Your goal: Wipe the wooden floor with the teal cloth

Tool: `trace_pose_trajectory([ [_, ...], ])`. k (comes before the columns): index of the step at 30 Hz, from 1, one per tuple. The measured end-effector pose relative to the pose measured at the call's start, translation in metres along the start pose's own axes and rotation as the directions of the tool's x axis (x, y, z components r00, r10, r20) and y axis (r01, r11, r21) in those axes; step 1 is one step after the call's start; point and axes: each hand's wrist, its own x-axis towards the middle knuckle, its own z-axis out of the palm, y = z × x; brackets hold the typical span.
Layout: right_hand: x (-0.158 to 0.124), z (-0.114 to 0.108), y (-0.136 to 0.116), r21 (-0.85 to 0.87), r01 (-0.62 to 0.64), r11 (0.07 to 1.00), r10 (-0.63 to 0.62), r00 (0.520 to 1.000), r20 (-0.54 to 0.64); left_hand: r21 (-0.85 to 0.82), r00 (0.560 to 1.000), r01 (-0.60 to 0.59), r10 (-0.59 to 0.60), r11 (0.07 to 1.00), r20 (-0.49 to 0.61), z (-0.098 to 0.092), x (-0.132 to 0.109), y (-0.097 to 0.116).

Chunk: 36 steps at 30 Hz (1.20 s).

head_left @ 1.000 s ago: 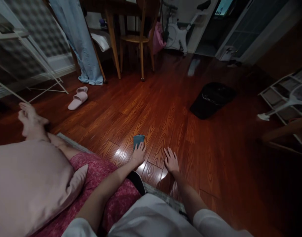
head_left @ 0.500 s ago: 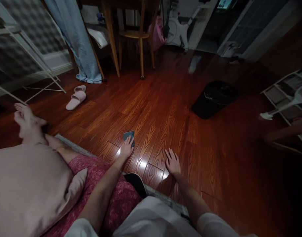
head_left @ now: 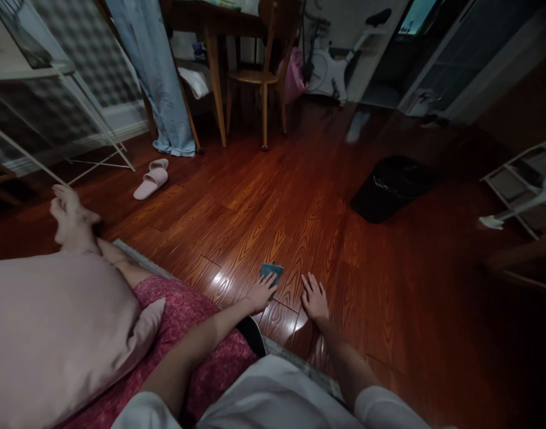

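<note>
My left hand (head_left: 260, 294) reaches across from the left, its fingers over a small flat teal piece (head_left: 271, 271), like a folded cloth, on the reddish wood floor (head_left: 237, 220). The fingers cover the near part of that piece; its far edge shows beyond the fingertips. A little to the right, my right hand (head_left: 315, 298) rests palm down on the floor with fingers spread and nothing in it. Close below the left wrist, a dark rounded thing with a pale rim (head_left: 252, 335) is partly hidden by my forearm.
A mauve cushion (head_left: 58, 328) lies over my legs on a mat (head_left: 139, 257). Pink slippers (head_left: 152, 179) sit ahead left, near a wooden chair (head_left: 259, 77) and hanging jeans (head_left: 161, 89). A black bin (head_left: 389, 187) stands ahead right; a white shelf (head_left: 518, 179) is farther right.
My left hand has slid to the right and nearer to me together with the teal piece, closer to my right hand. The right hand stays in place; the view has tilted slightly.
</note>
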Motion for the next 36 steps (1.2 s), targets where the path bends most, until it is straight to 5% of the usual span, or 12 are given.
trace_pose_trajectory([
  [4, 0.0, 0.004, 0.001, 0.006, -0.001, 1.0, 0.001, 1.0, -0.013, 0.017, 1.0, -0.018, 0.018, 1.0, 0.023, -0.003, 0.003, -0.02],
  [7, 0.001, 0.006, 0.002, 0.011, -0.003, 1.0, 0.003, 1.0, -0.021, 0.047, 0.99, 0.143, -0.143, 0.989, 0.006, -0.014, -0.002, -0.053],
  [11, 0.002, 0.007, 0.002, 0.013, 0.0, 1.0, 0.001, 1.0, -0.023, 0.086, 0.898, 0.439, -0.434, 0.895, -0.063, -0.026, -0.02, -0.09],
  [14, 0.001, 0.007, 0.002, 0.002, -0.005, 1.0, 0.005, 1.0, -0.028, 0.093, 0.838, 0.546, -0.542, 0.832, -0.069, -0.027, -0.033, -0.098],
  [17, 0.001, 0.006, 0.002, -0.007, -0.002, 1.0, 0.002, 0.999, -0.034, 0.098, 0.867, 0.498, -0.498, 0.862, -0.02, -0.02, -0.033, -0.078],
  [23, 0.001, 0.003, 0.001, -0.012, 0.007, 1.0, -0.007, 0.999, -0.038, 0.039, 0.977, 0.183, -0.186, 0.982, 0.101, 0.012, -0.005, 0.008],
  [26, 0.0, 0.002, 0.001, -0.004, 0.009, 1.0, -0.009, 0.999, -0.034, 0.025, 0.985, 0.14, -0.141, 0.99, 0.096, 0.015, 0.008, 0.02],
  [30, 0.0, 0.003, 0.002, 0.007, 0.006, 1.0, -0.006, 1.0, -0.027, 0.064, 0.958, 0.278, -0.281, 0.959, 0.052, -0.002, 0.009, -0.019],
  [36, 0.002, 0.004, 0.001, 0.002, -0.004, 1.0, 0.005, 1.0, -0.028, 0.119, 0.847, 0.529, -0.531, 0.84, -0.018, -0.028, -0.029, -0.09],
])
